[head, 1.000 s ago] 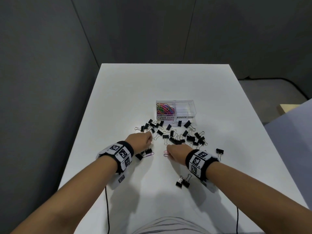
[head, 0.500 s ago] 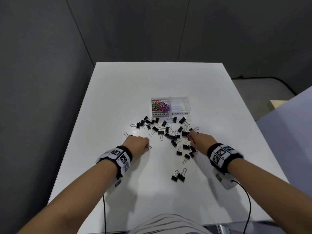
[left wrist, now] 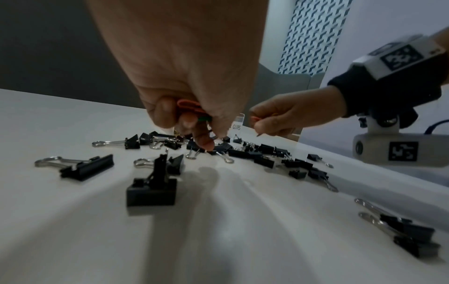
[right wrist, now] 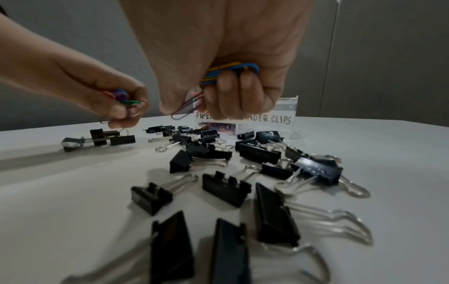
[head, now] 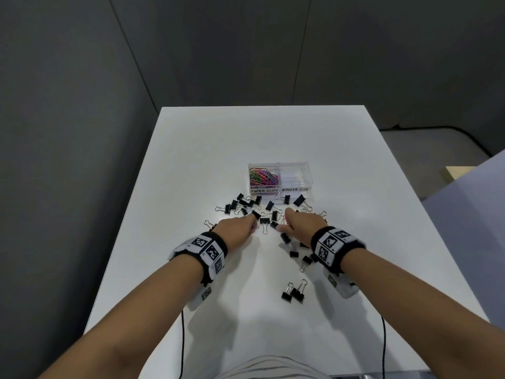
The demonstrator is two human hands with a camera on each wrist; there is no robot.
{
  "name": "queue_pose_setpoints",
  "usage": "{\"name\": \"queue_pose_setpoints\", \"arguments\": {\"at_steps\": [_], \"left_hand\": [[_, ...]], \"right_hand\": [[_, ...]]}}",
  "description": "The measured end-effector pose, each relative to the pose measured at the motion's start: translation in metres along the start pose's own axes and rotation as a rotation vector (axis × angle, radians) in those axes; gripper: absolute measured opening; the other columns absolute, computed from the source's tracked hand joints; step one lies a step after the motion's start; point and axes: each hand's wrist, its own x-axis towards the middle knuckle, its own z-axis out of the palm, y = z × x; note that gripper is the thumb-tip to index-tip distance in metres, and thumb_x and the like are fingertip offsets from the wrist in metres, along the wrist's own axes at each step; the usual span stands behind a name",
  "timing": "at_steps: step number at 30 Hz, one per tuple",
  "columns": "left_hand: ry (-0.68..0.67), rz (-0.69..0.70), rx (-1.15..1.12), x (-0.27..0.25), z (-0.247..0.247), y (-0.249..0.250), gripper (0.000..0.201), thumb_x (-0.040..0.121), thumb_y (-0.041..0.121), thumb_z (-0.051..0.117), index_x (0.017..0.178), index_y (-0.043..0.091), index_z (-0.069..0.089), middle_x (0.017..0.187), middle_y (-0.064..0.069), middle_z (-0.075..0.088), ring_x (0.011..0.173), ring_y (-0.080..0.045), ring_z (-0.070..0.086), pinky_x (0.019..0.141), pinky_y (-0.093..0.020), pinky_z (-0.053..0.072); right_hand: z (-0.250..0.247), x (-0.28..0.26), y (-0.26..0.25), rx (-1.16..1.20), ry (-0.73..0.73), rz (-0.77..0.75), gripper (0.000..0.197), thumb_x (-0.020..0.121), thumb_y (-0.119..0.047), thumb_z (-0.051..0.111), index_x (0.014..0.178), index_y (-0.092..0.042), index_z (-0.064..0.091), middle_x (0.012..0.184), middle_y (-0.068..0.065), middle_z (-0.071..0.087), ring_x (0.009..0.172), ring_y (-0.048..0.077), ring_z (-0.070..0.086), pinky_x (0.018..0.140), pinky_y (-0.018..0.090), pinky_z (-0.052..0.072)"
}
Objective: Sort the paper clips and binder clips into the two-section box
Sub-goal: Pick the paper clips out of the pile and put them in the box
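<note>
Main risk, as I judge it: both fists are already stuffed with wire clips while pinching for more; a loose paper clip could slip out and drop back among the black metal binder clips (head: 269, 212) scattered mid-frame, or a binder clip's wire handle could snag and ride along into the wrong section; a careless reach could also nudge the clear plastic two-section box (head: 295, 166), which looks light.

Left hand (head: 237, 226), centre-left of the head view: fingers curled tight round a small bunch of coloured paper clips (left wrist: 192, 110), orange and green showing in the left wrist view; one fingertip presses down among the binder clips on the white table (head: 191, 160).

Right hand (head: 303, 224), just right of it: closed round a bundle of blue and yellow paper clips (right wrist: 230, 72), with a dark reddish one (right wrist: 184, 111) dangling from the thumb side; hands close together, not touching.

Box sits above the hands, beyond the pile; its left section, labelled PAPER CLIPS, holds a heap of multicoloured paper clips (head: 263, 176); the right section, labelled BINDER CLIPS, looks empty; binder clips all on the table, a few lower right of frame.
</note>
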Motion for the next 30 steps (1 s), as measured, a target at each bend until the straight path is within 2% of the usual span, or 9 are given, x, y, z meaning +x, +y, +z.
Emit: {"name": "queue_pose_setpoints", "arguments": {"at_steps": [3,6,10,13,15,19,24,30], "left_hand": [[-0.023,-0.021,-0.031,0.01,-0.003,0.006,0.028,0.096,0.009,0.034,0.12,0.012,0.047,0.121,-0.008,0.06,0.104,-0.026,0.058,0.081,-0.029,0.04],[-0.019,-0.025,-0.06,0.021,-0.005,0.014,0.026,0.097,0.012,0.031,0.117,0.007,0.047,0.116,-0.015,0.062,0.101,-0.029,0.058,0.079,-0.032,0.04],[0.017,-0.004,0.002,0.038,-0.002,0.026,0.03,0.099,0.03,0.032,0.11,0.006,0.047,0.102,-0.016,0.065,0.082,-0.027,0.057,0.07,-0.031,0.037],[0.02,0.028,0.097,0.048,-0.001,0.03,0.042,0.093,0.049,0.041,0.108,0.011,0.049,0.099,-0.01,0.067,0.087,-0.028,0.062,0.068,-0.03,0.039],[-0.007,0.081,0.179,0.052,-0.002,0.031,0.037,0.092,0.044,0.047,0.111,0.013,0.047,0.102,-0.01,0.068,0.092,-0.029,0.063,0.069,-0.032,0.042],[-0.04,0.156,0.329,0.055,-0.001,0.036,0.026,0.095,0.026,0.046,0.118,0.014,0.049,0.102,-0.011,0.068,0.093,-0.029,0.064,0.072,-0.034,0.046],[-0.046,0.187,0.394,0.058,0.0,0.037,0.021,0.096,0.019,0.042,0.113,0.012,0.052,0.098,-0.011,0.07,0.088,-0.03,0.065,0.062,-0.03,0.036],[-0.016,0.17,0.351,0.04,-0.005,0.023,0.024,0.096,0.021,0.04,0.115,0.011,0.051,0.095,-0.01,0.071,0.084,-0.028,0.066,0.064,-0.028,0.039]], "right_hand": [[0.001,0.005,0.002,0.05,0.039,-0.003,0.041,0.094,-0.049,0.041,0.104,-0.009,0.044,0.081,0.005,0.057,0.084,0.028,0.059,0.066,0.031,0.038],[0.002,0.007,0.005,0.101,0.068,-0.013,0.043,0.091,-0.05,0.045,0.109,-0.012,0.046,0.088,0.005,0.059,0.087,0.027,0.059,0.067,0.03,0.038],[0.006,0.012,0.009,0.08,0.054,-0.013,0.04,0.09,-0.04,0.051,0.12,-0.014,0.044,0.113,0.01,0.064,0.102,0.029,0.061,0.078,0.034,0.045],[0.01,0.014,0.012,0.047,0.038,-0.046,0.039,0.09,-0.035,0.05,0.125,-0.017,0.043,0.12,0.009,0.062,0.11,0.028,0.059,0.087,0.037,0.045],[0.013,0.014,0.015,0.014,0.052,-0.076,0.033,0.092,-0.03,0.048,0.123,-0.016,0.046,0.119,0.009,0.062,0.109,0.028,0.059,0.085,0.037,0.045],[0.016,0.011,0.024,0.001,0.079,-0.101,0.027,0.094,-0.027,0.045,0.119,-0.016,0.049,0.114,0.007,0.063,0.104,0.028,0.059,0.08,0.034,0.046],[0.014,0.004,0.04,-0.009,0.059,-0.083,0.028,0.094,-0.027,0.046,0.12,-0.017,0.048,0.118,0.005,0.062,0.107,0.026,0.058,0.081,0.034,0.046],[0.009,0.001,0.046,0.057,0.092,-0.038,0.032,0.095,-0.037,0.044,0.121,-0.018,0.049,0.116,0.003,0.064,0.106,0.024,0.06,0.084,0.031,0.045]]}}
